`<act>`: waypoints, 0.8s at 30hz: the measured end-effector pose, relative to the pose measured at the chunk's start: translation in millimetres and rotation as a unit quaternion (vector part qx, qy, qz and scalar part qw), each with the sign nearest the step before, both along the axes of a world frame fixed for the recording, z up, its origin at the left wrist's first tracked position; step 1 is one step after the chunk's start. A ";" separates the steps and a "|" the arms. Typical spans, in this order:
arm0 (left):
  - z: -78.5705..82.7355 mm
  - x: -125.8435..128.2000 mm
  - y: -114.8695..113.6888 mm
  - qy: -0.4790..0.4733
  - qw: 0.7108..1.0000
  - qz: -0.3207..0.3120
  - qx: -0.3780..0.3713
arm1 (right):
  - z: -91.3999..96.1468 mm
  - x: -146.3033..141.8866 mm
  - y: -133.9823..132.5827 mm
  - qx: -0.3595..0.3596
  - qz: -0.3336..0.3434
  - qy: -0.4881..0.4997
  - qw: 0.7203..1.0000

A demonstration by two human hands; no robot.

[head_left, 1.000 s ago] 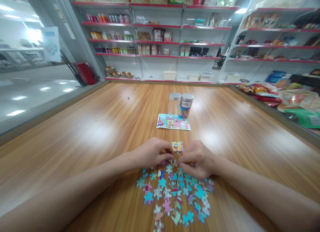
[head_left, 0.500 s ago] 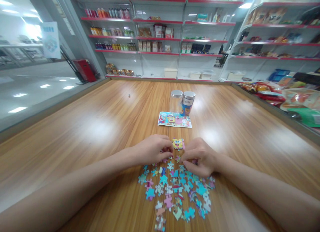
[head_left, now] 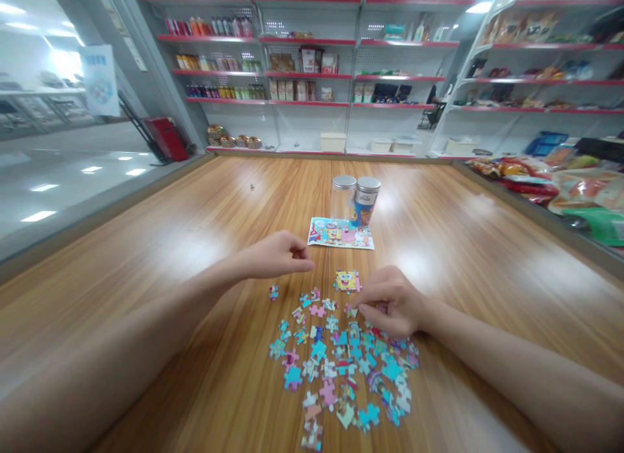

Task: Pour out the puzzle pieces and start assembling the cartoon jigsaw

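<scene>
Several loose puzzle pieces (head_left: pixel 341 362) lie scattered on the wooden table (head_left: pixel 170 258) in front of me. A small joined yellow cluster (head_left: pixel 346 281) sits at the heap's far edge. My left hand (head_left: pixel 275 255) hovers above the table left of that cluster, fingers curled with thumb and forefinger pinched; what they hold, if anything, is too small to see. My right hand (head_left: pixel 390 301) rests at the heap's upper right, fingers closed over pieces near a pink piece (head_left: pixel 349 309). Beyond lie a printed picture sheet (head_left: pixel 341 233) and two silver-lidded jars (head_left: pixel 355 199).
Shop shelves with red edges (head_left: pixel 302 76) line the back and right walls. Snack bags (head_left: pixel 560 186) are piled along the table's right edge. A red box (head_left: pixel 166 138) stands on the floor at the left. A tiny dark object (head_left: pixel 251 186) lies far on the table.
My left hand has lifted off the heap and moved up and to the left. A few pieces now lie uncovered where it was. My right hand has barely moved.
</scene>
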State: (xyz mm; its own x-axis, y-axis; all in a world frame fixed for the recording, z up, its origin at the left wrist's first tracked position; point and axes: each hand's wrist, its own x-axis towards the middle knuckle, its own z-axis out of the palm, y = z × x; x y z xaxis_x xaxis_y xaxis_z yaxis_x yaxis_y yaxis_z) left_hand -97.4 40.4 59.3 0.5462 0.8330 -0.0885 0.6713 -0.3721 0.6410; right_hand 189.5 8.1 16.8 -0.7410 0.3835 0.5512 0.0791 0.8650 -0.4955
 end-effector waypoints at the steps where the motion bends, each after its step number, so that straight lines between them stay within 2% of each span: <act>1: 6.4 -8.7 3.3 0.078 0.997 -0.004 0.005 | -0.2 -0.1 1.1 -0.003 -0.009 0.009 1.000; 3: 15.2 -24.2 7.4 0.207 0.978 -0.019 -0.022 | -1.6 0.0 3.5 -0.009 -0.041 0.021 0.999; 6: 17.3 -36.0 8.2 0.268 0.961 -0.023 -0.061 | -4.3 1.0 6.8 -0.028 -0.086 0.028 0.996; 11: 7.9 -25.2 2.3 0.269 0.959 -0.044 -0.077 | -5.7 4.0 8.2 -0.041 -0.097 0.017 0.994; 15: 6.5 -14.5 -4.1 0.256 0.961 -0.067 -0.077 | -5.3 4.4 7.2 -0.043 -0.092 -0.001 0.995; 19: 8.4 -17.5 -4.1 0.238 0.964 -0.090 -0.079 | -5.9 3.8 7.3 -0.043 -0.087 -0.004 0.995; 24: 3.3 -22.0 -3.2 0.253 0.961 -0.091 -0.067 | -8.4 3.5 7.5 -0.053 -0.102 -0.006 0.993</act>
State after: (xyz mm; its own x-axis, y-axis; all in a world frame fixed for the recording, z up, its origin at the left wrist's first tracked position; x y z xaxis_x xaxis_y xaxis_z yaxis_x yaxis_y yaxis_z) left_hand -119.4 37.2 62.6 0.5404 0.6903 -0.4811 0.8413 -0.4501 0.2992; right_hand 193.0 15.6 8.3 -0.6474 0.5826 0.4914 0.2543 0.7729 -0.5814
